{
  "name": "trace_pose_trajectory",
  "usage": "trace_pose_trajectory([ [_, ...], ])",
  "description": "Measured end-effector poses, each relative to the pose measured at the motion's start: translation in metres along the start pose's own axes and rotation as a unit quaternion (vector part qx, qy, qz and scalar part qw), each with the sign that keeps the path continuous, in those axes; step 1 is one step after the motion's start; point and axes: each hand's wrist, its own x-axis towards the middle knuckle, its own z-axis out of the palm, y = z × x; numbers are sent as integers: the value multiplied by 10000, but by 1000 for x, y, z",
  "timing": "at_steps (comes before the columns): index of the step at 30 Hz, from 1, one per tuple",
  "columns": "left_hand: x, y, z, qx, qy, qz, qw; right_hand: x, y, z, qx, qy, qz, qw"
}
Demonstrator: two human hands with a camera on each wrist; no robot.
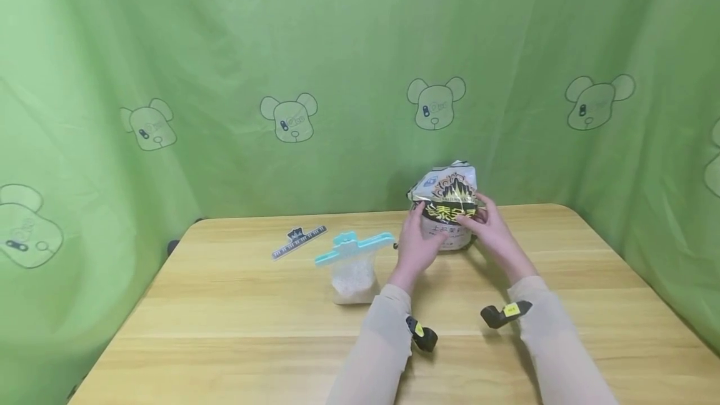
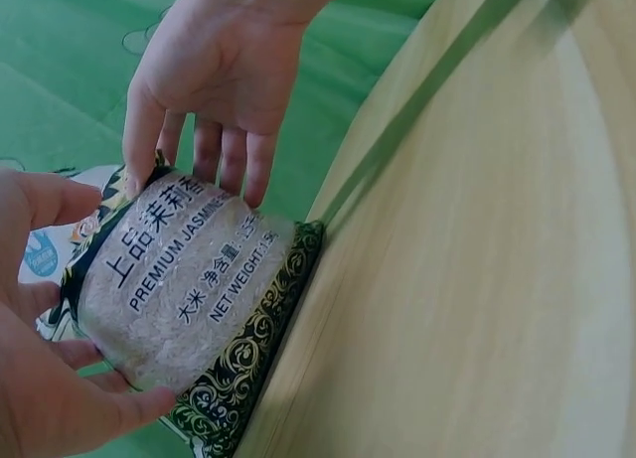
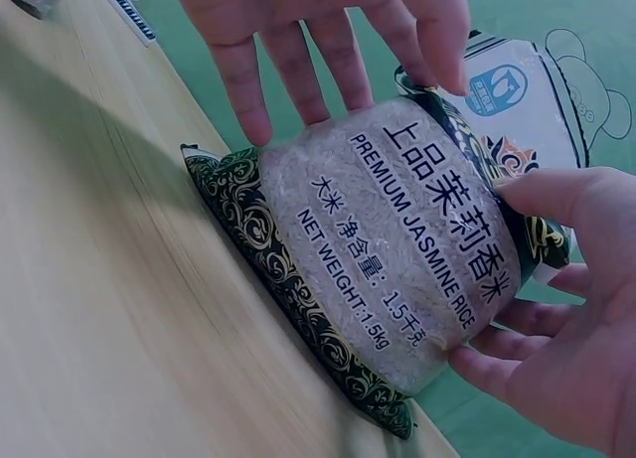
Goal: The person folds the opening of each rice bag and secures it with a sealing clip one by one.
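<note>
Nearest on the worktop (image 1: 236, 311) I log a clear bag of white grains (image 1: 353, 283), topped by a turquoise clip (image 1: 355, 248). Beyond, upright near the far edge: the jasmine rice bag (image 1: 447, 208). My grip, left hand (image 1: 419, 249) and right hand (image 1: 496, 235), is clamped on its opposite sides. Piano-key clip (image 1: 300, 243) near far edge, left; green curtain (image 1: 360, 30) behind.

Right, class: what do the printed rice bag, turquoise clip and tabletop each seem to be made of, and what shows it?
Printed rice bag: likely thin, glossy plastic film; it creases near the top and shows grains through a clear window.
Turquoise clip: probably smooth plastic, from its even colour.
Tabletop: wood or wood-effect laminate, smooth-looking; grain lines show, but can't settle which.
</note>
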Motion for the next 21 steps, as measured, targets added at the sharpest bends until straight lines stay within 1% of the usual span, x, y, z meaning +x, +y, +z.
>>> trace_pose_trajectory([
  [5, -5, 3, 2, 87, 62, 15, 9999, -3, 0, -2, 54, -44, -31, 10000],
  [9, -9, 2, 0, 161, 82, -54, 9998, -6, -1, -1, -74, -46, -21, 10000],
  [16, -16, 2, -1, 257, 170, 62, 9995, -11, 3, 1, -124, -14, -80, 9999],
  [21, -21, 5, 0, 260, 107, 67, 9996, -18, 3, -1, -118, 12, -108, 9999],
])
